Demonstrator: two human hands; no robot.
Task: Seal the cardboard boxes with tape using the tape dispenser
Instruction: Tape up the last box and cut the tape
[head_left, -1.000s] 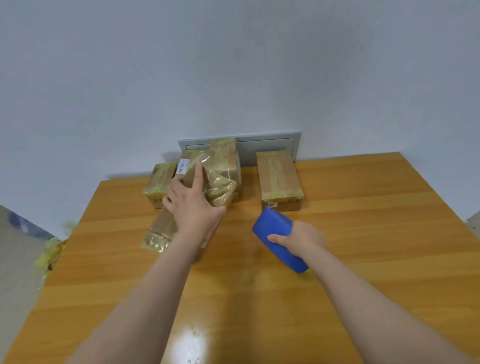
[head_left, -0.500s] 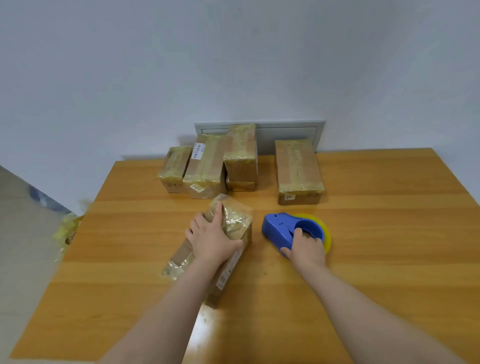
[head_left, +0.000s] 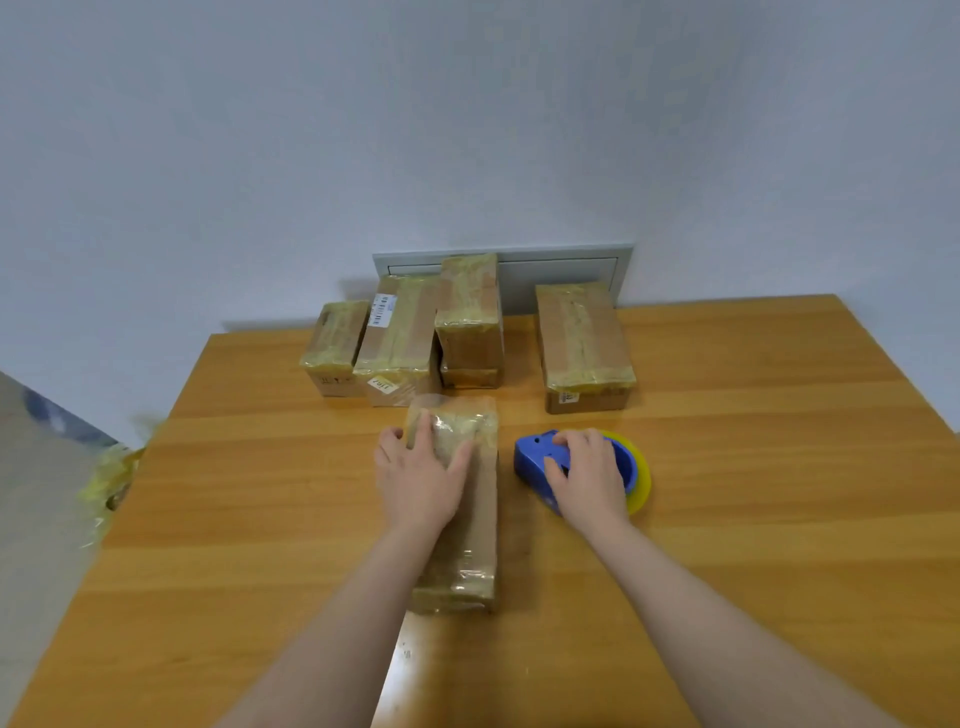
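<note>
Along the worktop's (head_left: 779, 519) far edge, left to right: four cardboard boxes (head_left: 397, 338), all already wrapped in yellowish tape. Centre front: fifth box (head_left: 462, 525), tape at both ends, mid-length bare; sealing judged part done. Left hand (head_left: 418, 475), grip pressed flat over its far end. Right hand (head_left: 587, 478), grip clenched on blue tape dispenser (head_left: 535, 457), resting just beside. Change: fifth box now squared lengthwise, formerly angled.
</note>
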